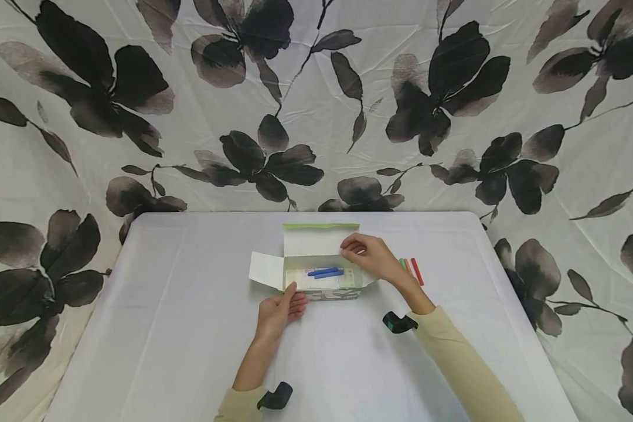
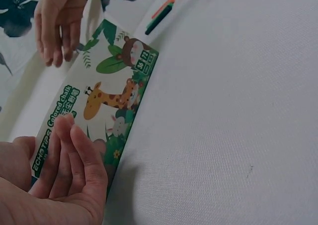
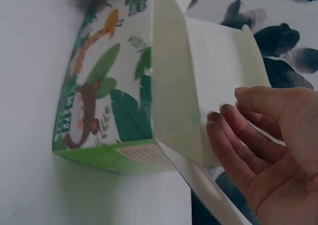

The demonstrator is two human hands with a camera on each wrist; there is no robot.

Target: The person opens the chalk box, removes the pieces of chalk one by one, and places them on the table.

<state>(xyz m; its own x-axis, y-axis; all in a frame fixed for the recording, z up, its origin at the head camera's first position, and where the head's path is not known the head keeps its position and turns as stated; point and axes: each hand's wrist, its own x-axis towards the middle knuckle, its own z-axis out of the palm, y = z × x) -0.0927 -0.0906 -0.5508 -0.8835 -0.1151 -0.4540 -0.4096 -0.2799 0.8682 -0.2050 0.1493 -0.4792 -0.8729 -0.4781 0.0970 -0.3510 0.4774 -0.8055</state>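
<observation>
A printed cardboard colored-chalk box [image 1: 327,295] lies on the table with its lid [image 1: 316,240] and side flap [image 1: 266,269] folded out. Two slim blue sticks [image 1: 325,272] lie inside on a patterned surface. At the box's front left corner my left hand [image 1: 276,313] grips the front wall, thumb at the upper edge and fingers against the printed face. My right hand [image 1: 371,255] hovers over the back right part of the box, beside the raised lid. Its fingers are loosely bent, with nothing between them in the right wrist view.
Right of the box, several slim sticks lie on the white table [image 1: 190,328], among them a red stick [image 1: 417,271] and a green stick [image 2: 159,20]. A floral cloth [image 1: 316,105] hangs behind the table's far edge.
</observation>
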